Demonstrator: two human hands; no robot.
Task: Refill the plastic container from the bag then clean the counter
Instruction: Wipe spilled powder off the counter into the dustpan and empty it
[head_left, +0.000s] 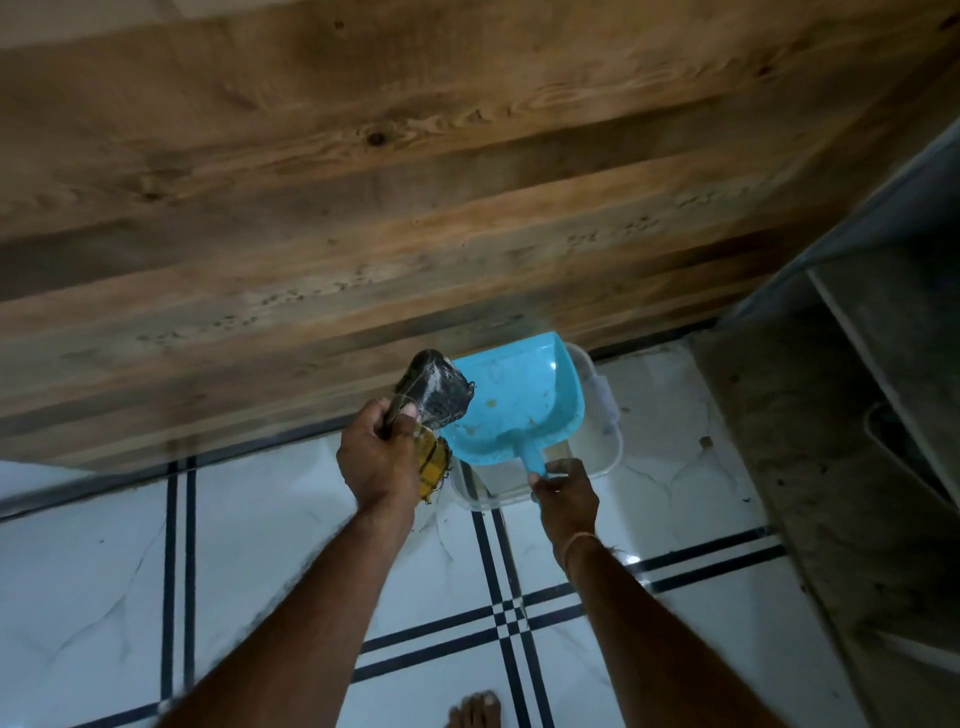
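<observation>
My right hand (563, 493) grips the handle of a light blue dustpan (511, 400), held tilted over a clear plastic container (605, 441) that stands on the floor by the wooden panel. My left hand (376, 457) is shut on a bunched cloth (434, 400), dark and whitish at the top with a yellow checked part hanging below the fist. The cloth touches the dustpan's left rim. A few small brownish specks lie inside the pan. No bag is in view.
A broad wooden panel (415, 182) fills the upper view. The floor (260, 545) is white tile with dark double lines. Grey concrete shelving (831, 441) stands at the right. My bare foot (475, 712) shows at the bottom edge.
</observation>
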